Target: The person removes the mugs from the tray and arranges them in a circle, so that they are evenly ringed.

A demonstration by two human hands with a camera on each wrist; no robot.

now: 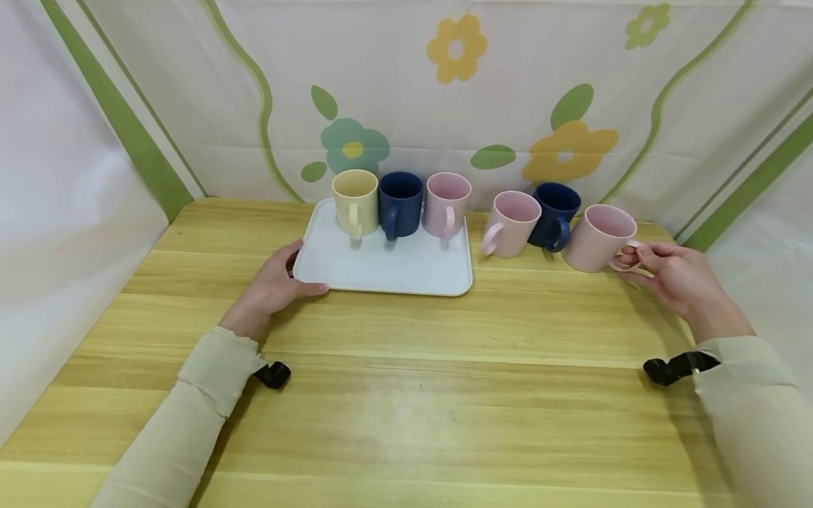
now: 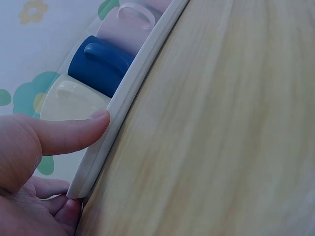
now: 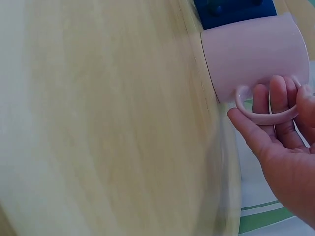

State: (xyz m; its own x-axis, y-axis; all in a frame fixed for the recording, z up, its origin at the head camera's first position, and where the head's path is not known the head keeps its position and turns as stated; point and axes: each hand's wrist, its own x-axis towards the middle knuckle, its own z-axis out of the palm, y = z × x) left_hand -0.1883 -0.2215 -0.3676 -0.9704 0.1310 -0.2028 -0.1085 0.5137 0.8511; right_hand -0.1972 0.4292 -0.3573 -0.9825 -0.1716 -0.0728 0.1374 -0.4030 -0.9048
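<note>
My left hand (image 1: 273,281) grips the near left corner of a white tray (image 1: 381,271). Its thumb lies along the front edge, and the other fingers are at the left side, partly hidden. Along the tray's back stand a yellow mug (image 1: 354,204), a navy mug (image 1: 401,204) and a pink mug (image 1: 447,206), upright in a row with handles toward me. On the right, my right hand (image 1: 682,276) holds another pink mug (image 1: 593,243) by its handle (image 3: 268,118), with fingers through the loop. That mug is upright at the table's far right.
Between the tray and the held mug stand another pink mug (image 1: 513,229) and a second navy mug (image 1: 554,212), close together. A flowered curtain (image 1: 495,106) hangs behind the wooden table (image 1: 419,395). White cloth (image 1: 44,233) borders the sides.
</note>
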